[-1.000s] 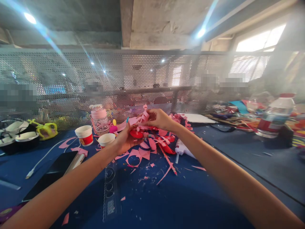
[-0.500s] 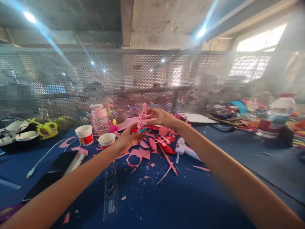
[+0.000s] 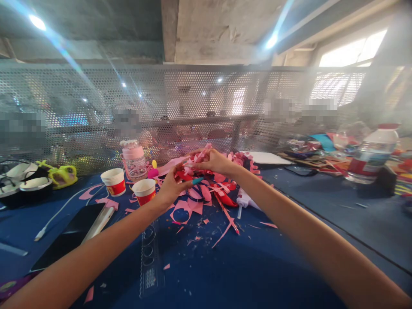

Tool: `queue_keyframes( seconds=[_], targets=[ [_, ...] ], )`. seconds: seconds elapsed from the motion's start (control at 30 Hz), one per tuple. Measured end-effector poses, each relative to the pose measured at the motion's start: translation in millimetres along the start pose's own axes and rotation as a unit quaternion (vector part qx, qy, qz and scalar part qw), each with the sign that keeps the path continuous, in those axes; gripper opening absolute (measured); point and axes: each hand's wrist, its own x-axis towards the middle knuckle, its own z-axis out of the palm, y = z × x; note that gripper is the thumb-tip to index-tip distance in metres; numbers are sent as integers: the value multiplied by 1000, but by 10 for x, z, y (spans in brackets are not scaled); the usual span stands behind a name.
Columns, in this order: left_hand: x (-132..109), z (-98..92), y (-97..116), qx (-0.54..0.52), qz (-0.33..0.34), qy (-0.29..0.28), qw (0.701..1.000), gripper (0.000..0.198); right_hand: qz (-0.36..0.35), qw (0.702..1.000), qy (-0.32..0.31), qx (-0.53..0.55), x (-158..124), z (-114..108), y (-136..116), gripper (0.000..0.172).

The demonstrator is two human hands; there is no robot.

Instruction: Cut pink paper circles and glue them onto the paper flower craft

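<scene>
Both hands meet over a pile of pink paper scraps [image 3: 193,207] on the blue table. My left hand [image 3: 173,185] is curled around the lower left side of a pink paper piece [image 3: 189,166], with a long teal nail showing at the thumb. My right hand [image 3: 215,162] pinches the same piece from the right, its fingers bent inward. The piece leans to the upper right; its exact shape is hard to make out against the scraps. A white glue gun [image 3: 245,200] lies partly behind my right forearm.
Paper cups [image 3: 113,182], a pink-lidded jar [image 3: 134,161] and a black phone [image 3: 72,234] are at the left. A clear stencil ruler [image 3: 149,262] lies in front. A large bottle [image 3: 373,154] stands at the right, before a perforated screen [image 3: 199,98].
The pink piece has tipped from upright toward the right and lower. My right hand has turned and moved down around it; my left thumb now stretches further right.
</scene>
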Motion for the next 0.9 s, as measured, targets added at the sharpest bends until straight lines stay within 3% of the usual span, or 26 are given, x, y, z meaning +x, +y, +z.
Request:
queue_keyframes(
  seconds=[0.33,0.47,0.63,0.8,0.9],
  targets=[
    [-35,21,8,-9,-10,12,1000,58,-17,996,70,43,46,42,80,36],
    [-42,17,-11,-14,-12,4,1000,56,0,998,48,28,5,62,-20,23],
    [-48,28,-28,-43,-25,-22,999,48,16,997,32,66,-10,70,-51,31],
    [-45,33,-41,-48,-34,-18,998,33,4,994,2,105,-5,78,-41,22],
    [-39,26,-44,-67,-32,-17,997,34,14,991,6,135,13,72,-6,25]
  ],
)
